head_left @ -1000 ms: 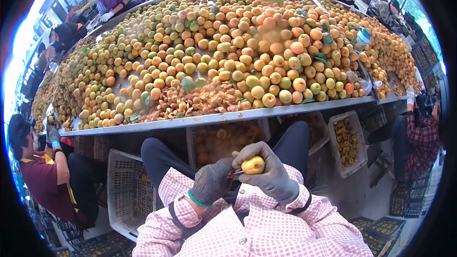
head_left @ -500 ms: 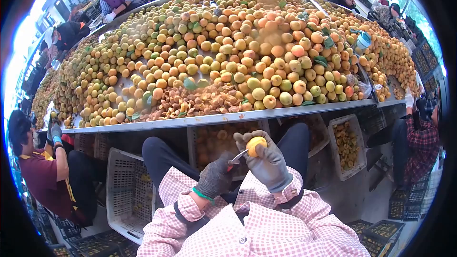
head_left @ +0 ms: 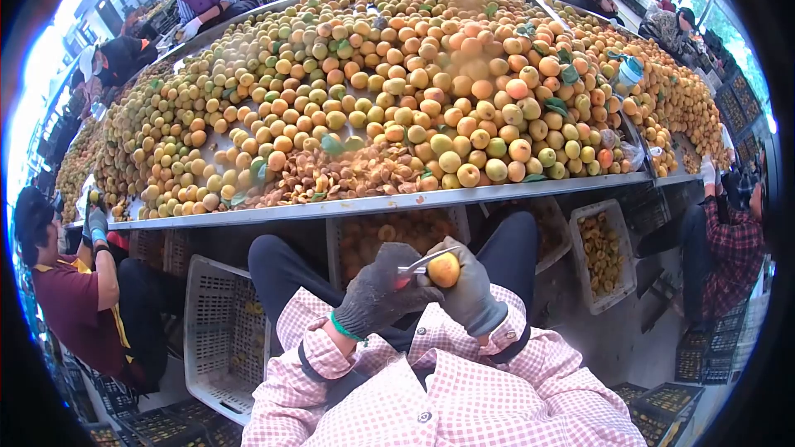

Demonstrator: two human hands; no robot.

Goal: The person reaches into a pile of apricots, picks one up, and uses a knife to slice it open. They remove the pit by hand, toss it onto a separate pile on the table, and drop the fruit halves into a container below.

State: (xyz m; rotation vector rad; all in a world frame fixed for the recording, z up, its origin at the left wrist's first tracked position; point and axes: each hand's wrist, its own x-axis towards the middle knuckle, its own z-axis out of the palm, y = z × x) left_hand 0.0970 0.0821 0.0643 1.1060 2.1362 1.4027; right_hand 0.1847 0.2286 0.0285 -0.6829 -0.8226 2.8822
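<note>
I see the apricot [head_left: 444, 270] low in the middle of the view, above the lap and below the table edge [head_left: 373, 203]. The right hand [head_left: 468, 298], in a grey glove, is curled round it, so only its top shows. The left hand [head_left: 383, 288], in a dark glove, is clenched on the knife [head_left: 424, 262]. The blade lies across toward the fruit's upper left side. It seems to touch the skin, though at this size I cannot be sure.

Just behind the hands, under the table, a crate [head_left: 389, 236] holds cut fruit. A white basket [head_left: 217, 323] stands beside the left knee, and a tray [head_left: 604, 252] of halves lies to the right.

On the table a wide pile [head_left: 414, 91] of apricots runs from green-yellow to orange. A brown heap of stones [head_left: 339, 175] lies near the front edge. A pale bottle [head_left: 631, 70] stands among the fruit at the right.

A seated person [head_left: 74, 306] in maroon works at the far left, and another [head_left: 729, 240] in a red check shirt works at the far right.
</note>
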